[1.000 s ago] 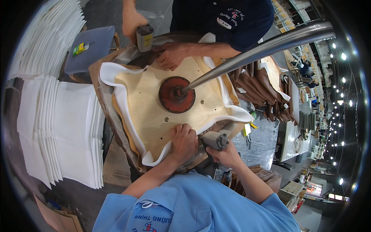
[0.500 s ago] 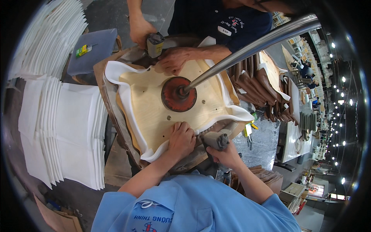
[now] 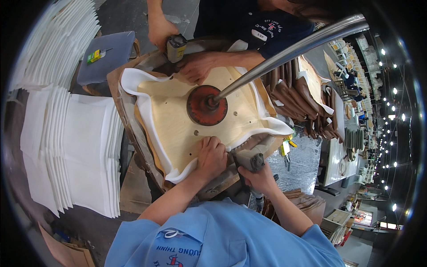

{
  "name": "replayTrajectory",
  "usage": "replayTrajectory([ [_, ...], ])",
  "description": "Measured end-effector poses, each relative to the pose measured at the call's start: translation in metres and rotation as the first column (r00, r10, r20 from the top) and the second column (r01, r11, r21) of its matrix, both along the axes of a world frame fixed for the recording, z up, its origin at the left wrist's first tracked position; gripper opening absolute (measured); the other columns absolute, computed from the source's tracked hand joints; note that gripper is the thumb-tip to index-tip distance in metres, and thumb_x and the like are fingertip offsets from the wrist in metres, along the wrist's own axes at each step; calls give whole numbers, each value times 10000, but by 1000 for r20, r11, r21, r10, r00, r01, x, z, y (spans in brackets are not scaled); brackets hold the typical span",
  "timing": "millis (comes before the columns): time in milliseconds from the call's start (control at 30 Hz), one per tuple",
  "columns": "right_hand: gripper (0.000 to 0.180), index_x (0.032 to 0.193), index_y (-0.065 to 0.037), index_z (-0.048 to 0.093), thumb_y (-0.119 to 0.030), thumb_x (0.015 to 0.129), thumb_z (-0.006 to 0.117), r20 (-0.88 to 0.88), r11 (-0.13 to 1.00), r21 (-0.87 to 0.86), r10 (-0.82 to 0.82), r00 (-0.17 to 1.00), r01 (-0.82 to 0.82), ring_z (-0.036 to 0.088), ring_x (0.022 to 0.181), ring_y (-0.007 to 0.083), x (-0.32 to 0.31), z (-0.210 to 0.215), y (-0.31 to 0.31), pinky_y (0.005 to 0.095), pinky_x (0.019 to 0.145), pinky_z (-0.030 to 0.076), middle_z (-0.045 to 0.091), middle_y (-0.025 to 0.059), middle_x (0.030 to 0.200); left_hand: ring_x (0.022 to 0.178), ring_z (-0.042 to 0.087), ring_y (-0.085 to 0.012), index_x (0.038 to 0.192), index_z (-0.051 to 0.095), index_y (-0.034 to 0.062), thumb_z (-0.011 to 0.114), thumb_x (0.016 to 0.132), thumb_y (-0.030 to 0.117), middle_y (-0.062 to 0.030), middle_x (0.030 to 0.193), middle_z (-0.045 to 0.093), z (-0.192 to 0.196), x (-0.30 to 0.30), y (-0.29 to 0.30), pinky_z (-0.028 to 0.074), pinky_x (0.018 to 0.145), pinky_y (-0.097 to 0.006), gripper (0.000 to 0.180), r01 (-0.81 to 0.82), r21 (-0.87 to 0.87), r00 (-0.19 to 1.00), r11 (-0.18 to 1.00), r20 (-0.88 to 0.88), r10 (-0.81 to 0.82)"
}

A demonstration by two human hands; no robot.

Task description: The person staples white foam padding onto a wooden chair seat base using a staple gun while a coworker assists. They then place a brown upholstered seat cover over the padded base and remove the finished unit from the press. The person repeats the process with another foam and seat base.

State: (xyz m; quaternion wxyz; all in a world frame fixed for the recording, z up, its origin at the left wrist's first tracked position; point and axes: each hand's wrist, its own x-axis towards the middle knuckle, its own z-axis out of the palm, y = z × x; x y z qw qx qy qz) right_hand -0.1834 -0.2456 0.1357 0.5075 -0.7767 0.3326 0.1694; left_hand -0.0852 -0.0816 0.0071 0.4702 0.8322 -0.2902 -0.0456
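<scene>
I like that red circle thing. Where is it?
The red round disc sits mid-picture on the wooden seat board, under the shiny metal bar, just above the left hand.

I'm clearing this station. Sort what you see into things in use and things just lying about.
In use: left hand pressing white fabric onto the plywood seat board; right hand gripping a staple gun; red press disc.

Lying about: stacked white sheets; brown covers; blue-grey stool.

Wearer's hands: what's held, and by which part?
Right hand grips a grey staple gun by its handle. Left hand holds nothing; it presses flat on the white padding folded over the plywood seat board edge.
</scene>
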Motion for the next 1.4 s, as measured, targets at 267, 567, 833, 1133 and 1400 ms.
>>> replayTrajectory([
  [267, 390, 1267, 14, 746, -216, 980, 877, -50, 999, 33, 12, 999, -10, 675, 611, 113, -5, 5, 6, 306, 555, 538, 736, 40, 836, 1194, 564, -346, 877, 782, 96, 826, 875, 152, -80, 1146, 646, -4, 12, 19, 455, 1053, -511, 71, 113, 3, 993, 994, 29, -113],
  [567, 296, 1094, 11, 776, -243, 975, 871, -48, 999, -17, 42, 998, -43, 673, 583, 114, 4, 8, 15, 317, 546, 529, 714, 31, 728, 1211, 558, -336, 874, 776, 77, 793, 875, 164, -84, 1141, 645, -5, 15, 17, 435, 1089, -531, 89, 89, -5, 996, 996, -24, -89],
  [833, 313, 1097, 19, 771, -255, 979, 865, -30, 998, -39, 43, 999, -44, 677, 578, 120, 15, -4, 23, 328, 543, 528, 719, 37, 737, 1214, 563, -352, 981, 798, 53, 771, 880, 143, -108, 1152, 648, 0, 18, 22, 444, 1091, -522, 138, 129, 31, 991, 991, -39, -128],
  [1133, 357, 1239, 8, 741, -224, 992, 857, 16, 998, 56, -27, 1000, 26, 672, 598, 115, -1, 3, 26, 305, 533, 534, 729, 33, 839, 1602, 330, -468, 1252, 739, 70, 900, 846, 293, -189, 1622, 468, 5, 14, 47, 208, 1359, -652, 490, 62, 102, 998, 993, -16, -60],
  [1400, 346, 1228, 5, 747, -226, 996, 860, -36, 998, 48, -31, 999, 33, 667, 610, 106, 1, 8, 29, 298, 542, 537, 714, 22, 828, 1623, 312, -491, 1163, 728, 78, 888, 861, 324, -183, 1629, 472, 7, 10, 33, 182, 1367, -665, 421, -18, 120, 999, 993, -29, 22],
])
